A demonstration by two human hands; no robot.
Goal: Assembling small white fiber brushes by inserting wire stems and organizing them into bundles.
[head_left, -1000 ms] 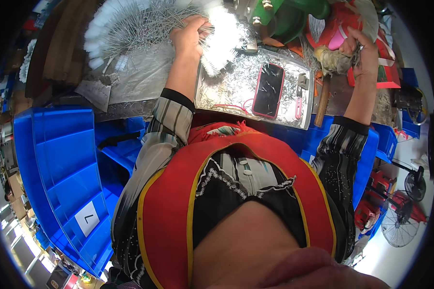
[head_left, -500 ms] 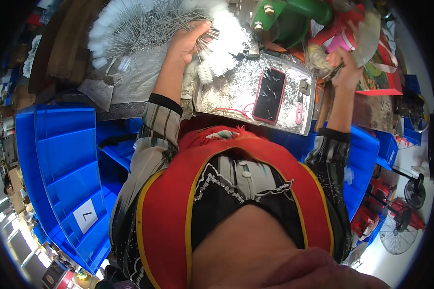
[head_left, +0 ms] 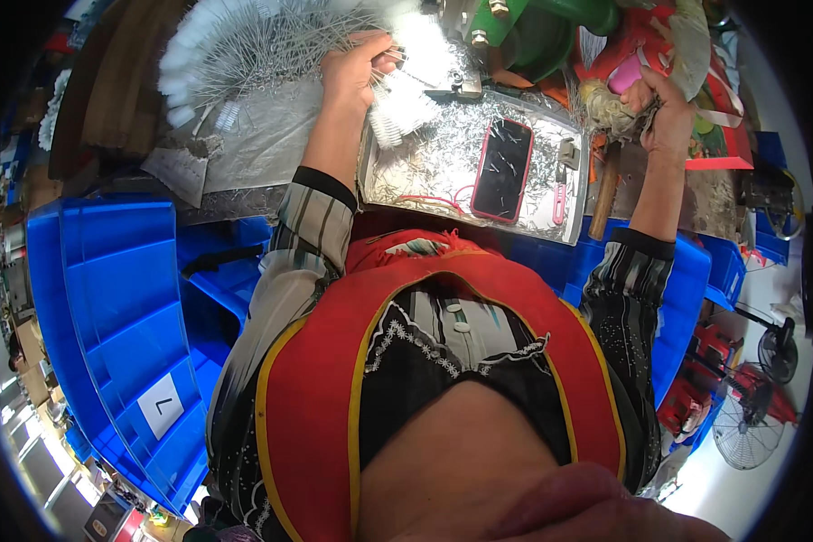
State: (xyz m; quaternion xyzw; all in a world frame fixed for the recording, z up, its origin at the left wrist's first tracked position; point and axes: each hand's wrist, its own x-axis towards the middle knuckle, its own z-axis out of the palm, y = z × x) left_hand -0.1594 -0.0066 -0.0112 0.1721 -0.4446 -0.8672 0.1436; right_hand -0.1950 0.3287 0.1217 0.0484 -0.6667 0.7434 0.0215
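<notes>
In my left hand (head_left: 357, 72) are several thin wire stems, pinched between thumb and curled fingers. White-bristled wire brushes (head_left: 396, 117) hang just below that hand, over the left side of a shallow tray. A large pile of similar brushes (head_left: 271, 54) fans out to its left, bristle ends outward and wires inward. My right hand (head_left: 668, 113) is closed at the right, beside a pale wrapped bundle (head_left: 605, 110); what its fingers hold is hidden. Between the hands, the tray (head_left: 580, 203) holds a phone with a red rim (head_left: 503, 172), a small cutter (head_left: 560, 194) and many wire clippings.
A green machine (head_left: 537, 45) stands beyond the tray. Below the wrapped bundle, a wooden handle (head_left: 605, 194) points toward me. A red bag (head_left: 732, 149) lies at the right. Blue bins (head_left: 117, 271) flank me, and a fan (head_left: 750, 425) stands at lower right.
My right hand has moved a little right and up, away from the wrapped bundle, uncovering more of the wooden handle. My left hand has shifted slightly; its fingers remain on the wires.
</notes>
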